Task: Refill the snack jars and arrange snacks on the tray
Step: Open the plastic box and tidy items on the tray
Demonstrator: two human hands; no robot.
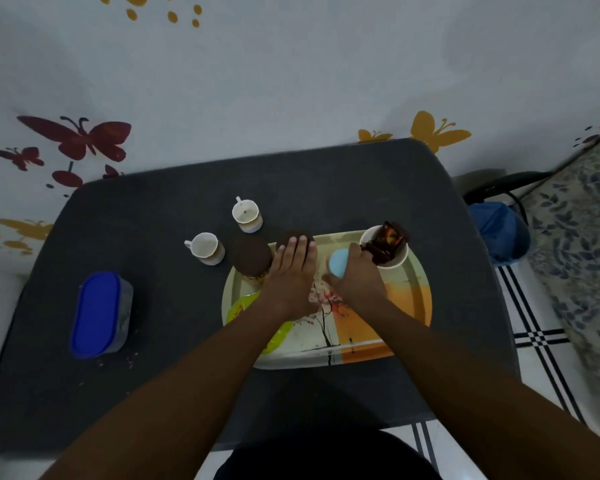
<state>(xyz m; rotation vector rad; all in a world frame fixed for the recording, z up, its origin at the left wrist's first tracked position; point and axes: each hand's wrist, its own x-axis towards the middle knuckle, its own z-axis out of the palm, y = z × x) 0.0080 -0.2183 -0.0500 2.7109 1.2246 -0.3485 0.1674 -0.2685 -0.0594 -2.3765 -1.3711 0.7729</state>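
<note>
At frame centre the right hand (355, 277) grips a light-blue lidded jar (338, 266) on the patterned tray (414, 299), the left hand (291, 271) lies flat, fingers straight, on a brown-lidded jar (295, 239), a second brown-lidded jar (250, 256) just left, a wrapper-filled cup (387, 247) just right.

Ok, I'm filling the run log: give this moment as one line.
left hand: flat on brown-lidded jar | right hand: grips blue-lidded jar | both on tray

We note two white cups (205, 247) on the dark table (153, 209), butterfly decals (80, 136) on the wall, and a blue bin (499, 233) beside the table.
</note>
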